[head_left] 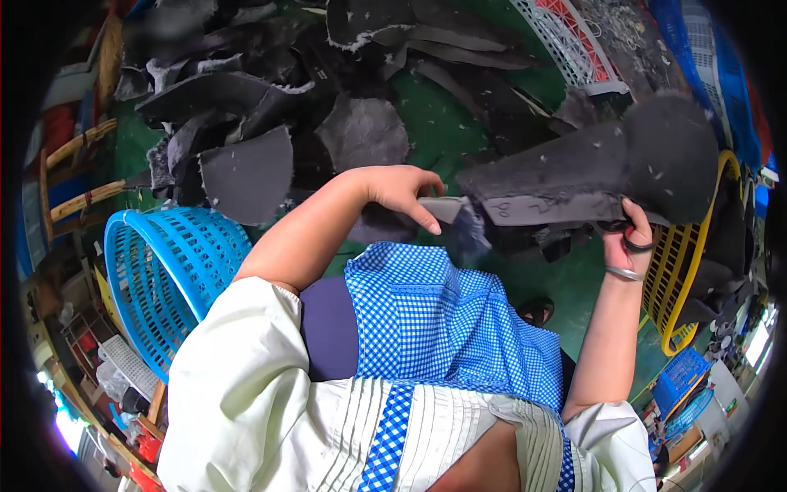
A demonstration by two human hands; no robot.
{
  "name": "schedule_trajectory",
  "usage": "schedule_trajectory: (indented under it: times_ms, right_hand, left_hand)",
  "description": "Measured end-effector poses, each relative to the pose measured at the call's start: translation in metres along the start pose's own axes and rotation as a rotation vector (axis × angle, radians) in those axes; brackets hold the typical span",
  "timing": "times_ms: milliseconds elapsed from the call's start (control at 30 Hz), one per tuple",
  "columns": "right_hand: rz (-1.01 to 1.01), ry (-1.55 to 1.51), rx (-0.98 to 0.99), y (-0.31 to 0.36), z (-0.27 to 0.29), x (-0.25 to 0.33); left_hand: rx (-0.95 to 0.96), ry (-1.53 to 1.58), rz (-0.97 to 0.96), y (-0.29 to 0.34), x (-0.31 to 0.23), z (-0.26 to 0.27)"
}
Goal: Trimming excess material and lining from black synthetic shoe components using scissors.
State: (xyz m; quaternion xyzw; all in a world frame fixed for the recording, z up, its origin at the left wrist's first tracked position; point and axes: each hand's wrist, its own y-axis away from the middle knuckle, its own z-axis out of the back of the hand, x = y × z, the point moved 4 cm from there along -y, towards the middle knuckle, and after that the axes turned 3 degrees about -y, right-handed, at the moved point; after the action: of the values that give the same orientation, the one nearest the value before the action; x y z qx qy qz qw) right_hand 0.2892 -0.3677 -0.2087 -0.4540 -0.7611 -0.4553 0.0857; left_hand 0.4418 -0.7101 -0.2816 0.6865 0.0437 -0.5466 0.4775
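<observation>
Both of my hands are on a long dark grey sheet piece (566, 168), cut wide and rounded at its right end, which looks like thick felt or foam. A lighter grey band with pen marks runs along its near edge. My left hand (402, 194) has its thumb and fingers closed around the pale left end of that band. Beside it hangs a fuzzy bluish-grey tuft (470, 230). At the lower right of the piece, my right hand (630, 243) grips the edge, most of its fingers hidden. A dark band and a metal bracelet circle that hand and wrist.
A heap of dark grey cut pieces (246, 168) with fluffy edges covers the green floor (430, 123) ahead. A blue plastic basket (176, 271) stands at my left, a yellow one (676, 283) at my right. A white and red crate (570, 45) is beyond.
</observation>
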Motion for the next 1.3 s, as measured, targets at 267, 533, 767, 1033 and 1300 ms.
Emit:
schedule_trajectory:
  times_ms: [267,533,767,1033,1300]
  right_hand:
    - [0.215,0.072,0.031,-0.019,0.024,0.060]
    - [0.319,0.324,-0.867,-0.039,0.151,0.042]
    - [-0.758,1.166,0.077,0.075,0.041,-0.056]
    - [-0.796,1.439,0.060,0.043,0.038,-0.085]
    - [-0.590,1.167,-0.002,0.065,0.010,-0.136]
  left_hand:
    - [-0.244,-0.037,-0.195,0.036,-0.008,0.003]
    - [-0.329,-0.450,0.007,-0.032,-0.027,-0.021]
    - [-0.340,-0.432,0.040,-0.036,-0.015,-0.021]
    - [-0.317,-0.475,0.001,-0.034,-0.017,-0.023]
    - [-0.459,-0.432,-0.074,-0.022,-0.019,-0.021]
